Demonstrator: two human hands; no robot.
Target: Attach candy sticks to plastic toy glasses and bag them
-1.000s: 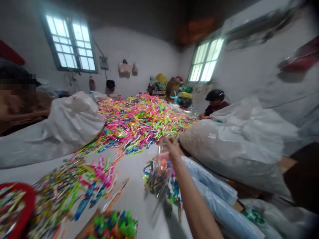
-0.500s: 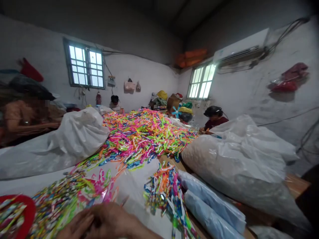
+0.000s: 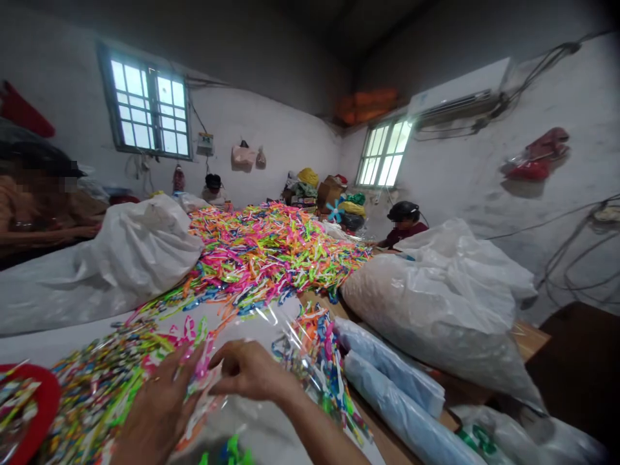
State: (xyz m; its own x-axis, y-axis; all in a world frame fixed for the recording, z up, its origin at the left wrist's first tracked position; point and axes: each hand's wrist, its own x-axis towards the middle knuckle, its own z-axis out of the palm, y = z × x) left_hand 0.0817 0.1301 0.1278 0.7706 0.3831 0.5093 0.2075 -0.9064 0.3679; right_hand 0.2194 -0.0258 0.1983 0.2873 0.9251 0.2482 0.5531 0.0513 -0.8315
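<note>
My left hand (image 3: 159,403) lies over the near pile of thin colourful sticks (image 3: 92,381), its fingers stretched forward beside pink and white plastic pieces (image 3: 202,358). Close to its right, my right hand (image 3: 252,371) is bent at the fingers, thumb and forefinger apart, with the tips by the same pink pieces. I see nothing clearly held in either hand. A clear plastic film (image 3: 285,323) glints behind and around my right hand. Below the right wrist are a few bright green pieces (image 3: 235,452).
A large heap of colourful plastic pieces (image 3: 271,252) covers the table's middle, between white sacks (image 3: 140,239) (image 3: 436,297). Blue plastic rolls (image 3: 392,394) lie at right. A red basket rim (image 3: 51,400) is at lower left. Other people (image 3: 407,223) sit around the table.
My hands have moved apart and forward, from close together at the bottom edge to the pink pieces. The clear film now shows raised near my right hand. The view has shifted right.
</note>
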